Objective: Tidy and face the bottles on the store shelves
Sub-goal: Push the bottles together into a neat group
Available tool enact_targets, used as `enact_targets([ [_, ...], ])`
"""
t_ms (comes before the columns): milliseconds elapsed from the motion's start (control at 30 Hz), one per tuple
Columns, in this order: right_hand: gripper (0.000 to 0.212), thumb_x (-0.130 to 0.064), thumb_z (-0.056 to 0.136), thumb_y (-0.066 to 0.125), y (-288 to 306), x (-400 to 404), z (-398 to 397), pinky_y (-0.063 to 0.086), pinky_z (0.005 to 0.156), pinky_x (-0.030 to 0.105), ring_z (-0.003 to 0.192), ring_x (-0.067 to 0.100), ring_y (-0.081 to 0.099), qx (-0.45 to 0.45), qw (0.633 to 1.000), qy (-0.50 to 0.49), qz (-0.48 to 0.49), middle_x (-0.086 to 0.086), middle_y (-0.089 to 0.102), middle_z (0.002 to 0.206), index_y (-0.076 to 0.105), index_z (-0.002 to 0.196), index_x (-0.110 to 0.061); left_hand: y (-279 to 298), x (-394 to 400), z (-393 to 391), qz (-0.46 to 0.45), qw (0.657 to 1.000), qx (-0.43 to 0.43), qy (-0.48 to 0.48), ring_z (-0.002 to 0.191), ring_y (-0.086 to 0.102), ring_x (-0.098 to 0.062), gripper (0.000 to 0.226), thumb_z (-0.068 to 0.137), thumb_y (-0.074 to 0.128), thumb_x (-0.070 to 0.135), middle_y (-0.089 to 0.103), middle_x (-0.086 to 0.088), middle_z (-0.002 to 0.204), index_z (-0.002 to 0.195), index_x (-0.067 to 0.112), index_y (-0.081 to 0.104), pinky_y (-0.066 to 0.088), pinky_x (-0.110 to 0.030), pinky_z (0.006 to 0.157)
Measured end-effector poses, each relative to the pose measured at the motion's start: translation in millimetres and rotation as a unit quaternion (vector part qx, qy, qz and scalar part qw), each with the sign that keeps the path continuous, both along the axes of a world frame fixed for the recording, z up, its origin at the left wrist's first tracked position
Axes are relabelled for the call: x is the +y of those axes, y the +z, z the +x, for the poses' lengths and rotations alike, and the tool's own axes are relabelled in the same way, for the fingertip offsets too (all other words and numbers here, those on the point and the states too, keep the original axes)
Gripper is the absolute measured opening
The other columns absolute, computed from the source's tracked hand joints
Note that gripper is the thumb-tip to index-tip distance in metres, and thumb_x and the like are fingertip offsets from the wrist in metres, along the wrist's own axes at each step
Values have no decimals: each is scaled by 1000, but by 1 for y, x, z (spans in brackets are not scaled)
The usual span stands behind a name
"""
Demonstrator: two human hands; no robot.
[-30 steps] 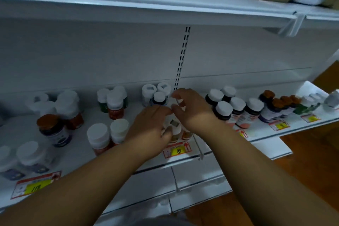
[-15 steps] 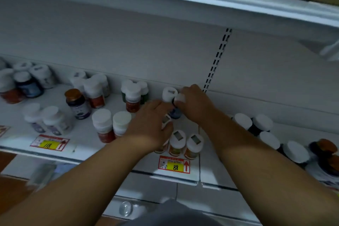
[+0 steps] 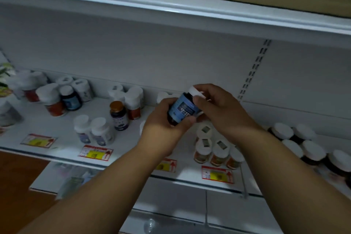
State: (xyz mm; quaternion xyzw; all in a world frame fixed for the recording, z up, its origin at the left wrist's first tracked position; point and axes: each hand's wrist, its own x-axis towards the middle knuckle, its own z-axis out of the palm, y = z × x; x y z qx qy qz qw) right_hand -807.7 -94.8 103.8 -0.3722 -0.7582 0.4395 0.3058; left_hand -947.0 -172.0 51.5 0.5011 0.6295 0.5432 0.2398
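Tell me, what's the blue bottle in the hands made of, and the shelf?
The bottle looks like dark plastic or glass, hard to tell which; its blue label looks like glossy paper, and its white cap looks like matte plastic. The left hand grips its body and the right hand holds its cap end. The shelf looks like white painted metal, smooth with a faint sheen.

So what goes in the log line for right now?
step: facing bottles | left hand: grips blue-label bottle | right hand: pinches its white cap | bottle: off shelf, tilted
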Motion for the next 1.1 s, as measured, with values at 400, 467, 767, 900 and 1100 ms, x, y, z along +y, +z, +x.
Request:
enact_targets([
  [400,32,-35,85,67,-31,-127,-243,55,83,33,95,5,61,-50,994,77,63,-10,64,105,61,115,-28,-27,-153,-229,-118,989,76,41,88,62,1,52,77,78,36,63,15,103,120,35,48,55,-35,76],
  [467,35,-38,83,67,-40,-133,-272,54,85,37,98,8,61,-59,990,102,76,-10,63,108,60,116,-30,-35,-161,-254,-132,985,95,66,89,62,-1,52,78,76,38,62,15,103,120,36,46,55,-38,76],
  [767,27,-26,90,60,-72,-128,-365,45,82,30,99,19,54,-144,975,91,140,4,55,111,57,116,-18,-88,-173,-355,-246,904,316,149,114,52,-23,74,78,64,62,54,-3,127,135,18,48,44,-36,93],
  [900,33,-26,91,56,-90,-125,-419,47,90,39,107,23,53,-216,964,93,126,5,51,122,53,123,-19,-100,-157,-402,-306,851,415,98,119,46,-26,71,83,52,64,49,-3,128,138,21,43,40,-38,96],
  [1100,41,-21,91,58,-121,-132,-463,43,91,31,114,23,50,-222,963,36,146,7,49,130,51,130,-16,-112,-148,-438,-253,832,494,14,101,47,-24,50,84,41,62,49,-2,107,109,21,55,37,-36,84],
])
